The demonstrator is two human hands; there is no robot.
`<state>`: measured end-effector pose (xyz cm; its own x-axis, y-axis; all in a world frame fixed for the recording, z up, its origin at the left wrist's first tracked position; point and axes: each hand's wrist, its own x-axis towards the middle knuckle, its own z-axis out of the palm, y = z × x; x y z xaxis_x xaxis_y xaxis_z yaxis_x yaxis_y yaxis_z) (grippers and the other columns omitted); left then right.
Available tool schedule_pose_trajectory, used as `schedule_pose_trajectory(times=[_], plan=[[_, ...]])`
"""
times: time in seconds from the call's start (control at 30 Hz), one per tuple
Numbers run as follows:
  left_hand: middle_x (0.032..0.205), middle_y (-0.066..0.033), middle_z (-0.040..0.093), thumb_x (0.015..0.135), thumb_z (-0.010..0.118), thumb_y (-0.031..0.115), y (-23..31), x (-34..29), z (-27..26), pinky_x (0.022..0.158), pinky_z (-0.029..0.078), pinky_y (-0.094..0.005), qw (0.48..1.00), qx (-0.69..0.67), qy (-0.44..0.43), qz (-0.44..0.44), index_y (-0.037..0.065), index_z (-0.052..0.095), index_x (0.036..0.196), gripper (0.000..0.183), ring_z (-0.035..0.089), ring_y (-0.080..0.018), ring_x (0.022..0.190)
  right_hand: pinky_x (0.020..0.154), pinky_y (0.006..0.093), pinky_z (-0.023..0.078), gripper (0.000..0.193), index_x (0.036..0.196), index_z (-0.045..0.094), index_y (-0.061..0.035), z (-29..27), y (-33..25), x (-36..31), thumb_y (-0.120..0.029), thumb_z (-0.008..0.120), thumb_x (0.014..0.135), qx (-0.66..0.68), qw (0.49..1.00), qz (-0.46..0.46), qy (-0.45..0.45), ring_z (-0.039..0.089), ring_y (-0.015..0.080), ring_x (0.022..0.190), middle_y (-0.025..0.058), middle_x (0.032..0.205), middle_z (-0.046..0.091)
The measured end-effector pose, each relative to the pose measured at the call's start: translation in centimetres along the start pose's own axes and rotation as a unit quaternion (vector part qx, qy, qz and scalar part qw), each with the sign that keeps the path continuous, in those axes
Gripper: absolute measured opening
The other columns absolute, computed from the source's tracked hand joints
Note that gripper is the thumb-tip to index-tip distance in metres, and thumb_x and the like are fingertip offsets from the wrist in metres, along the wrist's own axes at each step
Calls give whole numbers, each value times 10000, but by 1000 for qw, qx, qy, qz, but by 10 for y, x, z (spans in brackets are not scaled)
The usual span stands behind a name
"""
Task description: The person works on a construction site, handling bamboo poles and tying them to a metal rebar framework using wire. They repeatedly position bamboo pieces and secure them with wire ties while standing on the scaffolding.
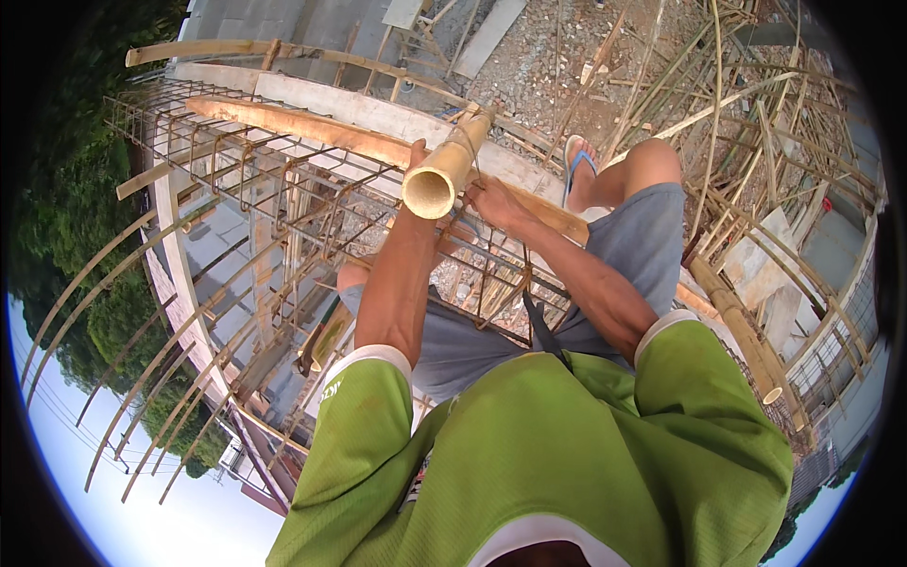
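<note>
A thick bamboo pole (463,146) rises in front of me, its hollow cut end turned up toward me. Around its left side is my left hand (417,154), closed on the pole and largely hidden behind it. Just right of the pole, my right hand (493,202) is closed, its fingertips bent in close to the pole. What those fingers pinch is too small to make out. Under both hands runs a long wooden plank (312,123). Beside the plank lies a cage of tied steel rebar (350,203), passing beneath my forearms.
Thin bars (123,312) stick out at the left, beyond the formwork boards. Loose bamboo sticks (756,151) litter the ground at the far right. Another bamboo pole (742,335) lies by my right side. My sandalled foot (579,170) rests beside the plank.
</note>
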<state>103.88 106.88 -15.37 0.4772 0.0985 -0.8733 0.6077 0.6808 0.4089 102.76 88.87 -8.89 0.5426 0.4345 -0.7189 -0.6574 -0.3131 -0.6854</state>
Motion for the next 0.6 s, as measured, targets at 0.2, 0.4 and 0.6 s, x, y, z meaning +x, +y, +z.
schedule_pose_trajectory(times=[0.2,0.4,0.6], plan=[[1202,-250,599,958,308,566,-4,-7,9,988,444,-450,1000,-14,10,6,-37,506,1316,728,598,-376,1097,378,253,274,195,852,598,25,-13,-20,-16,-120,477,897,169,980,72,-73,373,92,496,-4,650,442],[1193,-250,608,966,291,574,-22,-17,28,990,440,-453,997,-65,22,22,-42,523,1306,741,599,-382,1094,372,234,242,190,901,593,41,-28,-30,-16,-104,472,920,182,972,100,-108,324,60,469,-18,648,442],[1184,-250,616,974,273,582,-26,-6,41,992,436,-457,989,-121,42,68,-47,539,1295,755,600,-388,1091,397,213,246,214,904,597,18,-30,-44,-14,-111,438,966,115,979,118,-123,325,49,517,-9,681,463]])
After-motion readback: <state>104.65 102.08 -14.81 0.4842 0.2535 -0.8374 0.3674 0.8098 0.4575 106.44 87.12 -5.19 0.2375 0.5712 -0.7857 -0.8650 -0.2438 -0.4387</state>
